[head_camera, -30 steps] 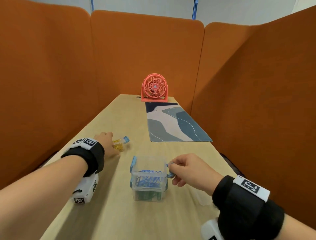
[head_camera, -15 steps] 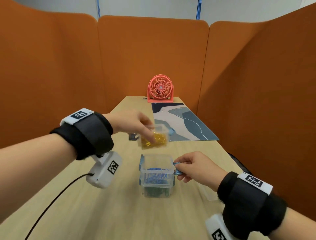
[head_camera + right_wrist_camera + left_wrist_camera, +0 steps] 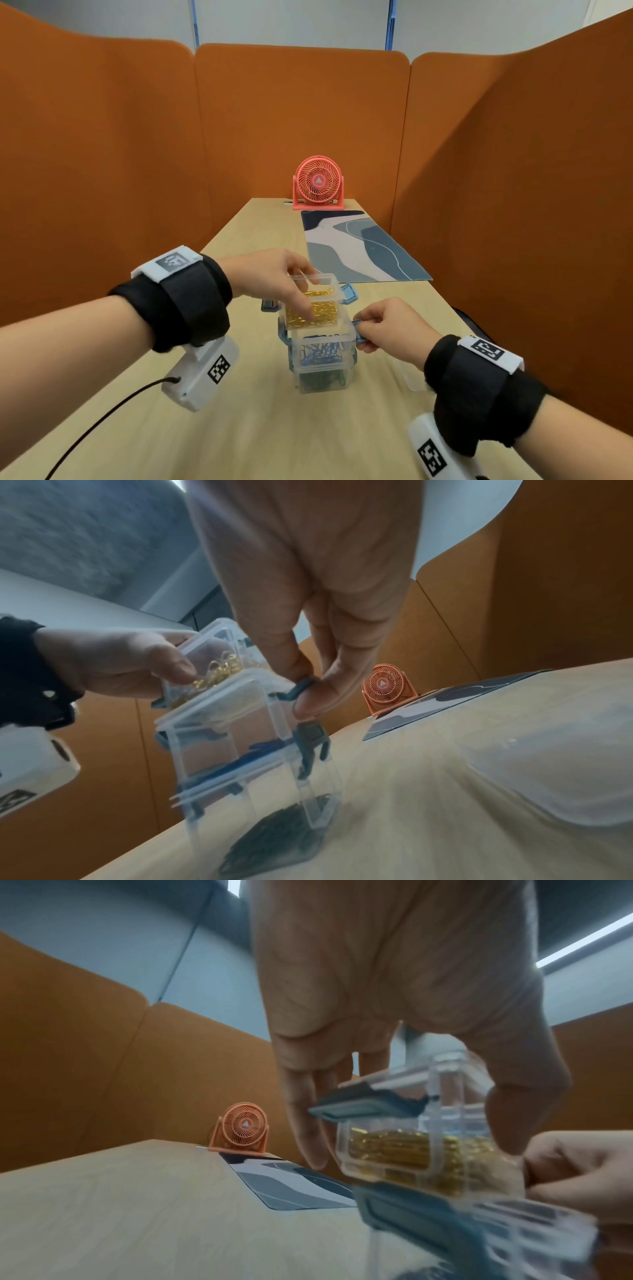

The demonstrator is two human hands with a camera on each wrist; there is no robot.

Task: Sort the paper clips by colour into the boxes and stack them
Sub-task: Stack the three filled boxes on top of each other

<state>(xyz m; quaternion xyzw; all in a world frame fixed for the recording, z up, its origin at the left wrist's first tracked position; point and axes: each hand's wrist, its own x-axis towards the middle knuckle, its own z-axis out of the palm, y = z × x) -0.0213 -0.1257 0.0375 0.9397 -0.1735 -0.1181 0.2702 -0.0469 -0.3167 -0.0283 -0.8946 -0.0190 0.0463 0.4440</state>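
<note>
left hand [image 3: 270,274] carried gold-clip box [image 3: 313,303] from table onto stack [image 3: 322,356]

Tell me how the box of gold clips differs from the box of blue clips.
The gold box is gripped by the left hand and tilted, not yet seated; the blue box sits level on the green box. The gold box's latch hangs free; the right hand pinches the blue box's latch. Both are small and clear.
</note>
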